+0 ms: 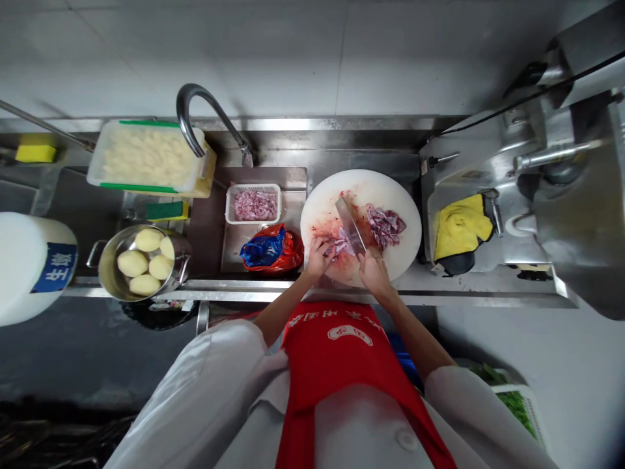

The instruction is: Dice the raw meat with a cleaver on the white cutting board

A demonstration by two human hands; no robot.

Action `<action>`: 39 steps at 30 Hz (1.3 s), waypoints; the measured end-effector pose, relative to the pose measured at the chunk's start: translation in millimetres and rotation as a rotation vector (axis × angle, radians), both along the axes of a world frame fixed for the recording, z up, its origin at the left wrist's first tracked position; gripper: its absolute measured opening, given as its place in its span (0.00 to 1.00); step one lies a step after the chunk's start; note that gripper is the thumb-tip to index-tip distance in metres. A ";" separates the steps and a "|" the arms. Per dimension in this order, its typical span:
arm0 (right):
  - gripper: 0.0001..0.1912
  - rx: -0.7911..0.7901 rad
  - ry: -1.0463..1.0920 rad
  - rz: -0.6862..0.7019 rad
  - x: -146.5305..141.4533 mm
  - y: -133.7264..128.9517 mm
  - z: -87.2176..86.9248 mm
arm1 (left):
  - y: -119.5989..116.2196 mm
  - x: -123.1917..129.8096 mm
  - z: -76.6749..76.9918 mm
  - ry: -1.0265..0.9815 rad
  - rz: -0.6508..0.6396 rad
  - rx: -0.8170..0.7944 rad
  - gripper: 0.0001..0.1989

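Observation:
A round white cutting board, stained red, lies on the steel counter. My right hand is closed round the handle of a cleaver, whose blade points up and to the left over the board. Just left of the blade, my left hand rests with bent fingers on pale pink meat and holds it against the board. A heap of darker, purplish meat sits to the right of the cleaver.
A white basket of chopped meat and a red and blue plastic bag stand in the sink left of the board. Farther left are a faucet, a pot of potatoes and a lidded tub. A yellow cloth lies right.

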State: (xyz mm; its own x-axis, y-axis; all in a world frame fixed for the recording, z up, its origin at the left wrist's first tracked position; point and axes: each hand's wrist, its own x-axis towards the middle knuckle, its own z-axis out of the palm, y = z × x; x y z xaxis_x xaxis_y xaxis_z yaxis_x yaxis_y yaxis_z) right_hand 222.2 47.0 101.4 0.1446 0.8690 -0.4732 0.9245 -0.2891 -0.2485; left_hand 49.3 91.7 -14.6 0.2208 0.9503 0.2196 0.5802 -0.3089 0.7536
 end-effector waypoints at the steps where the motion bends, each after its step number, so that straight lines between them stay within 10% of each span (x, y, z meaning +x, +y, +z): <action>1: 0.18 -0.001 -0.001 0.005 -0.6 0.2 -1.2 | 0.5 -0.2 -0.4 0.006 0.019 0.004 0.07; 12: 0.23 0.169 0.000 -0.096 -7.5 7.8 16.0 | 0.1 2.5 -3.9 -0.015 0.079 0.005 0.08; 22: 0.16 0.006 -0.023 0.048 -13.4 21.4 -19.1 | 3.3 4.8 0.1 0.055 -0.148 -0.009 0.10; 29: 0.17 -0.089 -0.019 0.051 14.6 -18.6 -2.9 | 1.8 7.6 -2.8 0.162 -0.146 -0.054 0.10; 39: 0.25 0.176 -0.036 -0.116 -1.0 -1.1 28.7 | -12.8 -10.9 -9.2 0.033 0.226 0.026 0.10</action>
State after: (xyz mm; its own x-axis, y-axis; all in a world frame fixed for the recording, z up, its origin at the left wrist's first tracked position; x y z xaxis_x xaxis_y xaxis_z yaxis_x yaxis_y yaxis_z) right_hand 221.2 45.9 130.0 0.2624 0.9145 -0.3080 0.8969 -0.3489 -0.2717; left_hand 38.5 78.9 -23.8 0.0099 0.9705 0.2409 0.6608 -0.1871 0.7268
